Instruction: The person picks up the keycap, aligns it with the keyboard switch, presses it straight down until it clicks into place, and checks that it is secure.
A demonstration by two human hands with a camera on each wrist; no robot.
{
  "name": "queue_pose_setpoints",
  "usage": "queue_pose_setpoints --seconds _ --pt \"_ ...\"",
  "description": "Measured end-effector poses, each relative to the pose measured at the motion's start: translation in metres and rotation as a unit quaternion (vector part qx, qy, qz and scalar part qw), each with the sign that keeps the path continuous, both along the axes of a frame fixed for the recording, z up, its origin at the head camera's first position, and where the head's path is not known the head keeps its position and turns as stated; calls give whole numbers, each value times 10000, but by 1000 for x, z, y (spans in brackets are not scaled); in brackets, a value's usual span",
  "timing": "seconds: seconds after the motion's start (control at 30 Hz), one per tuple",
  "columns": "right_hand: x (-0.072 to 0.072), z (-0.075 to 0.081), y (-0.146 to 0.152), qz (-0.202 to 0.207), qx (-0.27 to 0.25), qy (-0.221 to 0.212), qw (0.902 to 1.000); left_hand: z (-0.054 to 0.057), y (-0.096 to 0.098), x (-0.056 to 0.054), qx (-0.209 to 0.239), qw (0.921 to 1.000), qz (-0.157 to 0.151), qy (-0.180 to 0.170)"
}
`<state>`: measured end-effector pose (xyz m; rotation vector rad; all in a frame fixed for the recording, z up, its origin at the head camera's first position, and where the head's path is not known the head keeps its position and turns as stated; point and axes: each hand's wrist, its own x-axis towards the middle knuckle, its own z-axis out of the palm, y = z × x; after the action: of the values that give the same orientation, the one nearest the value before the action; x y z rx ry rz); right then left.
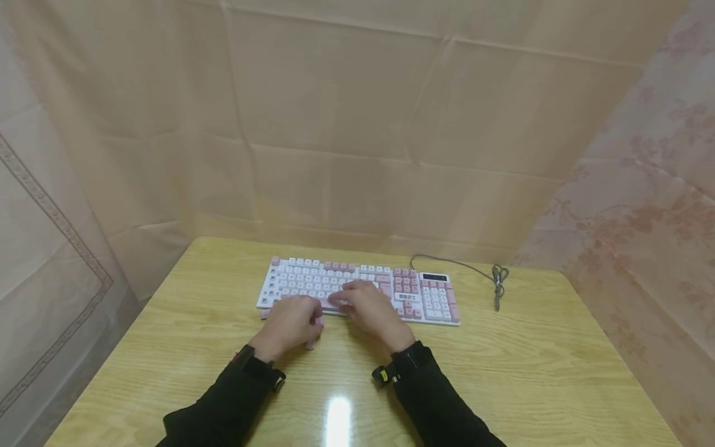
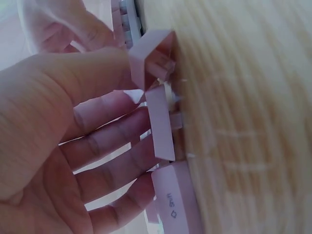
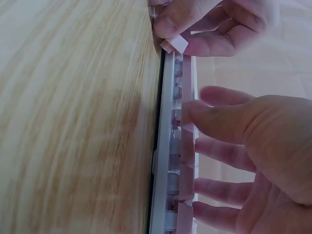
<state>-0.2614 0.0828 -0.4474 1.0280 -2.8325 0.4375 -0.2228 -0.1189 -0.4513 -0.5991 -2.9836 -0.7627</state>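
A pink and white keyboard (image 1: 304, 287) lies on the wooden table. My left hand (image 1: 289, 324) is at its front left edge, thumb and curled forefinger pinching a small pink keycap (image 3: 178, 45). Close to its fingers in the left wrist view are a tilted pink keycap (image 2: 141, 58), hollow underside showing, a second loose pink keycap (image 2: 161, 124) and a pink Shift keycap (image 2: 178, 200). My right hand (image 1: 371, 307) rests over the middle of the keyboard. Its fingers are spread and loosely straight on the keys, with the thumb at the front row of pink keys (image 3: 186, 146).
A grey cable (image 1: 452, 261) runs from the keyboard's back to a tied bundle (image 1: 499, 285) on the right. The table (image 1: 536, 354) meets a beige cloth (image 1: 357, 155) behind it. Patterned cloths hang at both sides.
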Motion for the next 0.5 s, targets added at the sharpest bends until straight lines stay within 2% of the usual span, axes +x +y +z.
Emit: queue_pose_setpoints --seconds 0.13,0.27,0.5 --pt "2 2 0 76 158 -91 9998 2 -3 0 82 9999 24 -55" --pt "4 4 1 108 177 -80 9998 3 -5 -1 24 9999 103 63" --pt "7 5 -1 97 457 -118 9988 6 -16 -8 14 9997 129 192"
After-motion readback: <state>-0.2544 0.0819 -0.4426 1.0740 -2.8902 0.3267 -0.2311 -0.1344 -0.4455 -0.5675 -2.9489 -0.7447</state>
